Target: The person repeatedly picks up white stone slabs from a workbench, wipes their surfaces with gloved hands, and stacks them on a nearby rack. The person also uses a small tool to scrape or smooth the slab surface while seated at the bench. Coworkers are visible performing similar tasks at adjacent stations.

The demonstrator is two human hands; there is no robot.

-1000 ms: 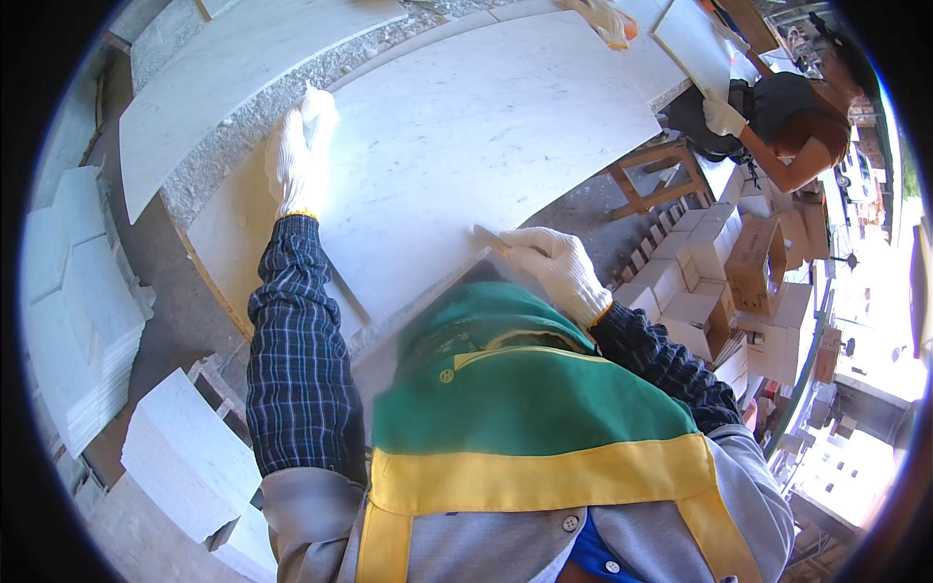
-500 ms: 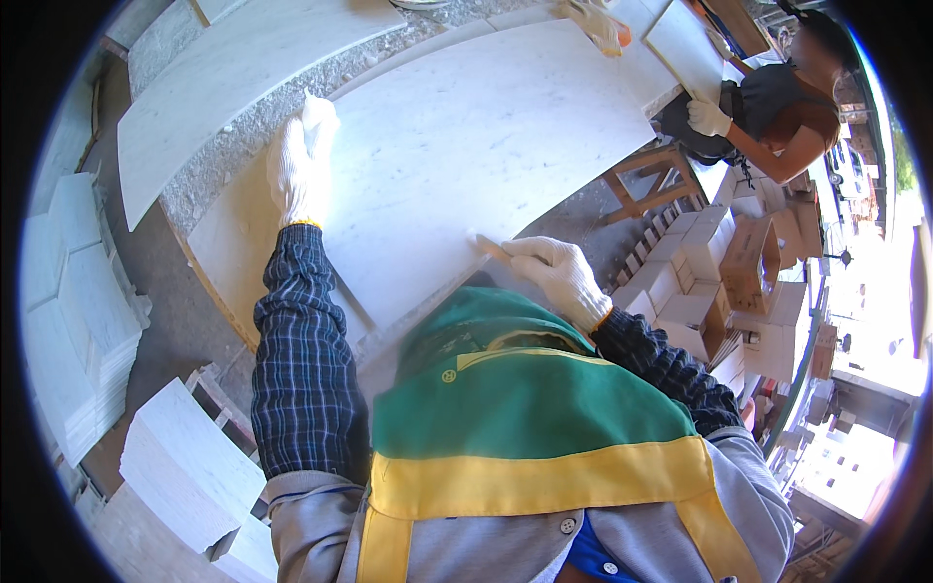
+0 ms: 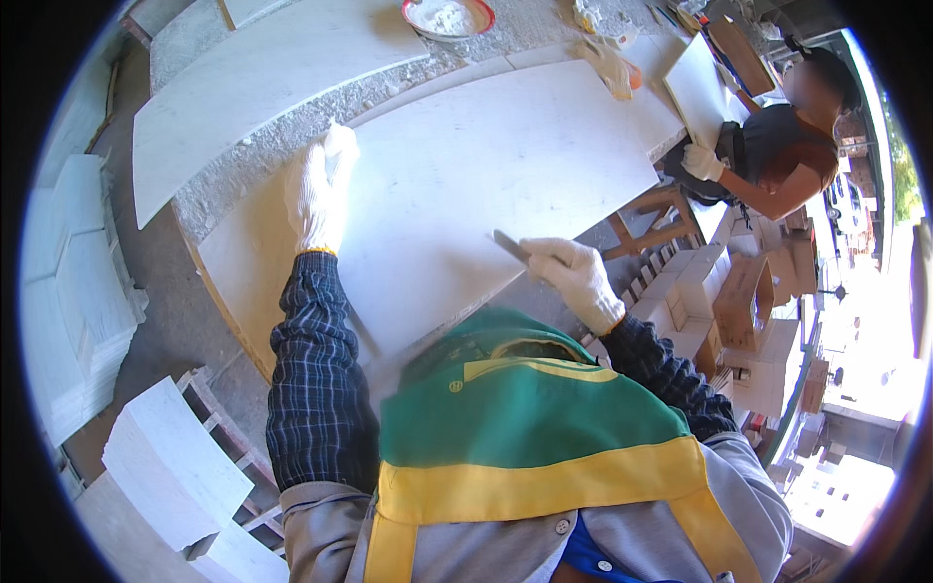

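Head view — bowl [image 3: 448, 17] newly visible, right hand [image 3: 575, 275] unmoved

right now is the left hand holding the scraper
No, the left hand lies flat on the white slab, while the right hand holds the scraper.

flat white stone slab [image 3: 505, 165], thin grey blade [image 3: 511, 246] on it

Slab [image 3: 505, 165] bare between hands — bowl [image 3: 448, 16] at far edge.
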